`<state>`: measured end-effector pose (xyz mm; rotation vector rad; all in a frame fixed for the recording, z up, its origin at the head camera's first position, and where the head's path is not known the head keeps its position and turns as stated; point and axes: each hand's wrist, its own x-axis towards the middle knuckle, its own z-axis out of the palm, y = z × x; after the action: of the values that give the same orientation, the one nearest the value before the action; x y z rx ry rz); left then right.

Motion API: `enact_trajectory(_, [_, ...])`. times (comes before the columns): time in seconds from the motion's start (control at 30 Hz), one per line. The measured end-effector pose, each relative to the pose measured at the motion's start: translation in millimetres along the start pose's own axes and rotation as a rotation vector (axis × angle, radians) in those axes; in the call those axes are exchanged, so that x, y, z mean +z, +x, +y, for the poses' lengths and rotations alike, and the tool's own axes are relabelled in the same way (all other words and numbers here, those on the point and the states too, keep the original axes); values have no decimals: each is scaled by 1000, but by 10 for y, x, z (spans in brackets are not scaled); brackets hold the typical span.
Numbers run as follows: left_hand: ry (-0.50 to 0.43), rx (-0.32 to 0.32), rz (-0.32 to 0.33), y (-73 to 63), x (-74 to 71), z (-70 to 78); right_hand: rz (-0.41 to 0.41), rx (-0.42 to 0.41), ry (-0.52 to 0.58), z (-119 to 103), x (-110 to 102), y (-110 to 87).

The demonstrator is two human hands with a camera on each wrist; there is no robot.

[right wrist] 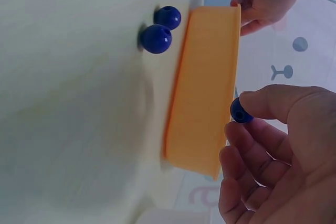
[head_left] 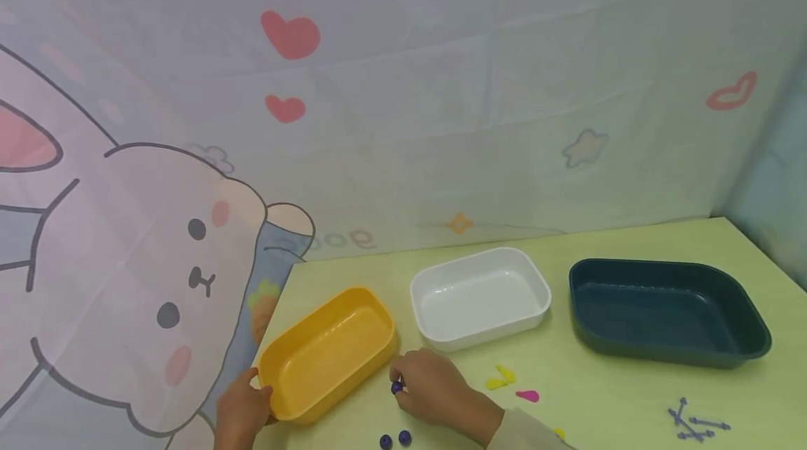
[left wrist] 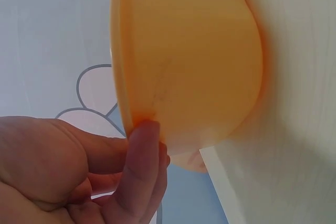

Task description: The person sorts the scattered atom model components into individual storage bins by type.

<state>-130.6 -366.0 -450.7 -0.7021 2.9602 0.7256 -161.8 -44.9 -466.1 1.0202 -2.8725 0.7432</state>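
My left hand (head_left: 242,404) pinches the near left end of a yellow tray (head_left: 337,380) by its rim, thumb on one side and fingers on the other. In the left wrist view the fingertips press on the tray's outer wall (left wrist: 194,61). My right hand (head_left: 435,387) pinches a dark blue bead (right wrist: 240,112) between thumb and index finger, just right of the tray. The bead's hole shows in the right wrist view. Two more blue beads (head_left: 386,441) (right wrist: 156,39) lie on the table at the front, near the tray's side.
A white tray (head_left: 482,334) stands behind my right hand, and a dark teal tray (head_left: 662,352) farther right. Yellow drop-shaped pieces (head_left: 497,383), a pink one (head_left: 527,395) and several purple sticks (head_left: 693,425) lie on the table (head_left: 605,401). A printed curtain (head_left: 441,120) hangs behind.
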Motion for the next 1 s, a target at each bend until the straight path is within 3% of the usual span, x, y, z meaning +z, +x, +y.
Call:
enact_trajectory(0.3, [-4,-30,-25,-19,-10,-37,37,9,8,-188,15,210])
enact_trajectory(0.5, [-45,-35,-50,-7,5,-55,55,27,18,-189,16,384])
enact_trajectory(0.73, [16,-13,-21,-4,-22,-12,63,37,40,-165,-10,600])
enact_trajectory(1.0, [-43,-7,-20,-9,-13,-6,71,36,14,-261,-13,806])
